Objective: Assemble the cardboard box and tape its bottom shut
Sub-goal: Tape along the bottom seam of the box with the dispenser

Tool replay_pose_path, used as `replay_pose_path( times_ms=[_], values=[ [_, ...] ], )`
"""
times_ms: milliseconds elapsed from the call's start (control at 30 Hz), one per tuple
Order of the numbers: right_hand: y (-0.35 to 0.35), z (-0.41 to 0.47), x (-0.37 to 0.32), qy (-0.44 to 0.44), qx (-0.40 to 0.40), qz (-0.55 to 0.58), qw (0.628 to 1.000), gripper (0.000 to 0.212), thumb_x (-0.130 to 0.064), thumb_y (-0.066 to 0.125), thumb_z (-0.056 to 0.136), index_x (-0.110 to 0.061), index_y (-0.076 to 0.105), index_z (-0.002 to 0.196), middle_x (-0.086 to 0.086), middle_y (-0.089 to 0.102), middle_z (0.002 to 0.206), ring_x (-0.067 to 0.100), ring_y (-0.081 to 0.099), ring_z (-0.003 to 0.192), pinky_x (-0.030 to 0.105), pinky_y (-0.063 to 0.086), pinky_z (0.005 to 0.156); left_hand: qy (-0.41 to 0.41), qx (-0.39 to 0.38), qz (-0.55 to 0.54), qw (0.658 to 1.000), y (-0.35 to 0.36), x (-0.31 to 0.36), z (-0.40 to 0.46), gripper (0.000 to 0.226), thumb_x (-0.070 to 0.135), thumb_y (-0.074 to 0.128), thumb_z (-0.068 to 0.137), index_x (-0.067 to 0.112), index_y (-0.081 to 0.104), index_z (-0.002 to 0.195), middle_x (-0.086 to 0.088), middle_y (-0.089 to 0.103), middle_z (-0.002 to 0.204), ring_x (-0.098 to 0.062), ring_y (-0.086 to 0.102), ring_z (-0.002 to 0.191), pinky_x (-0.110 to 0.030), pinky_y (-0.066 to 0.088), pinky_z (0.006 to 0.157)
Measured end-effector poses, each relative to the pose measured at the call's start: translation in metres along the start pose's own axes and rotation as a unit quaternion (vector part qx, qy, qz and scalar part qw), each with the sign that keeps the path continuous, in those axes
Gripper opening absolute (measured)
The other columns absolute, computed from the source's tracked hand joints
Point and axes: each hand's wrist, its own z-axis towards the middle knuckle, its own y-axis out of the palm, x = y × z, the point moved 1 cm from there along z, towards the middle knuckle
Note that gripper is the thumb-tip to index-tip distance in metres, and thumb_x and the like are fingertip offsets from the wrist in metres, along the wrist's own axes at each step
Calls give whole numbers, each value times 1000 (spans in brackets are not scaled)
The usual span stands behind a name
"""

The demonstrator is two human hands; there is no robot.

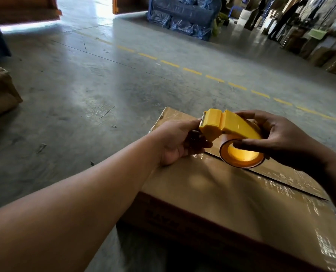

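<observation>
The cardboard box (212, 189) lies on the concrete floor (84, 91), flaps closed, directly beneath both hands. Above its seam, a yellow tape dispenser (230, 127) is gripped by the right hand (281, 138); the tape end is pinched by the left hand (177, 142), arm extended.

Head camera looks down, close over box (212, 193).

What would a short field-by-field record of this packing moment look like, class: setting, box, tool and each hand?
setting: concrete warehouse floor with a dashed yellow line
box: cardboard box, flaps folded shut, seam between them visible
tool: yellow tape dispenser with a tape roll, held above the box
left hand: fingers at the dispenser's toothed end
right hand: grip around dispenser and roll
</observation>
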Motion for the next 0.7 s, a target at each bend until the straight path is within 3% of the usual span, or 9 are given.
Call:
replay_pose_path(
  times_ms=[100,233,333,433,567,700],
  values=[
    [2,2,4,-3,0,-13,1000,62,-42,79,58,-46,53,114,-17,56,119,7,57,104,24,50,80,9,42,68,997,-5,10,0,19,24,56,98,8,65,97,-10,70,77,-22,71,71,-38,56,74],
    [8,5,11,5,-5,-6,1000,73,-68,79,43,-51,56,111,-18,57,119,5,58,104,27,51,83,6,63,118,991,-9,18,-2,16,21,58,97,9,67,92,-13,70,86,-21,71,73,-38,57,76],
    [14,6,17,11,-5,0,1000,62,-55,78,54,-49,55,111,-16,56,120,10,57,107,32,51,86,-28,68,132,988,-8,16,-3,21,23,53,100,6,64,104,-11,65,89,-21,69,74,-34,57,74],
    [20,4,24,15,-6,6,1000,64,-60,80,52,-52,58,111,-15,56,123,14,57,110,40,51,90,-56,84,134,986,-8,11,-2,25,24,51,101,5,62,113,-12,66,92,-23,69,78,-31,58,68],
    [22,4,25,6,-4,18,1000,62,-52,78,51,-54,57,109,-16,54,127,16,54,115,43,48,95,-73,102,116,985,-5,9,-3,20,18,50,102,7,64,92,-11,69,86,-21,69,75,-24,53,57],
    [18,5,25,1,-7,6,1000,60,-49,76,52,-57,53,108,-25,51,121,16,51,115,36,47,92,-57,145,144,977,-3,9,-1,17,13,55,99,4,65,90,-14,70,81,-22,68,78,-25,51,59]
  ],
)
